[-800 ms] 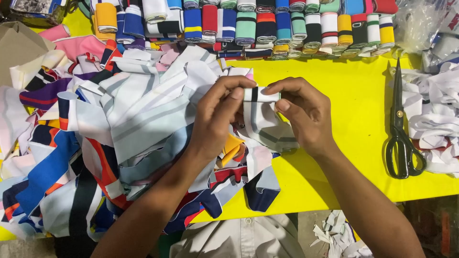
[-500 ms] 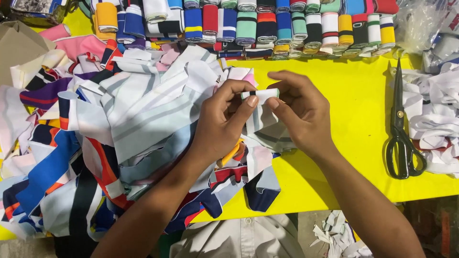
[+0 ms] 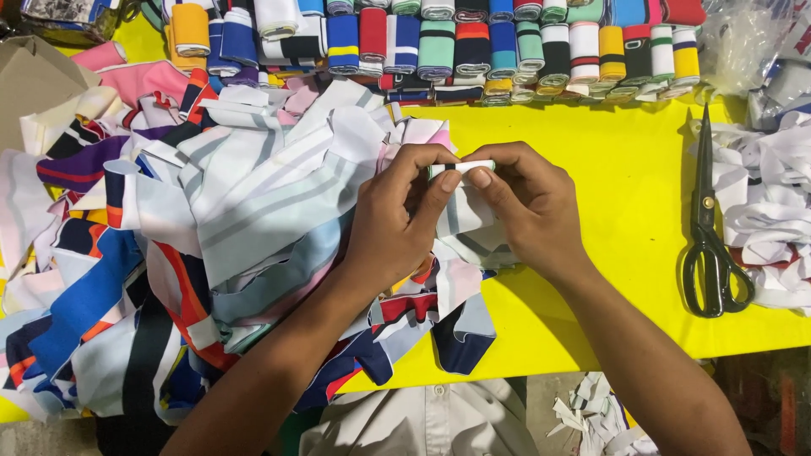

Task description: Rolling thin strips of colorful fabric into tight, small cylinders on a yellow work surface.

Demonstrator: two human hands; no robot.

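Looking down, we see 2 hands meeting over the edge of a fabric heap. Our left hand [image 3: 397, 228] and right hand [image 3: 528, 211] each have a narrow grip, thumb and fingertips pinched on the same small white strip of rib fabric [image 3: 460, 167], which sits rolled or folded tight between them; how many turns it has we cannot tell, since the fingers cover most of it. Its loose tail, white with grey stripes, hangs below the hands and runs into the heap.

That heap of cut fabric pieces [image 3: 211, 236] fills the left half of the yellow counter [image 3: 608, 169], too tangled to count, and it runs off the left and bottom edges. Our left forearm lies across it and hides part of it.

Along the far edge stands 1 row of rolled striped pieces [image 3: 473, 42], well over 15, their tops cut off by the frame. 1 pair of black scissors [image 3: 710, 245] lies closed on the counter, well apart from our right hand. Beyond them a pile of white strips [image 3: 773, 194] is cut off at the right edge, with crumpled clear plastic [image 3: 743, 38] above it. White scraps [image 3: 591, 414] lie below the counter's near edge.
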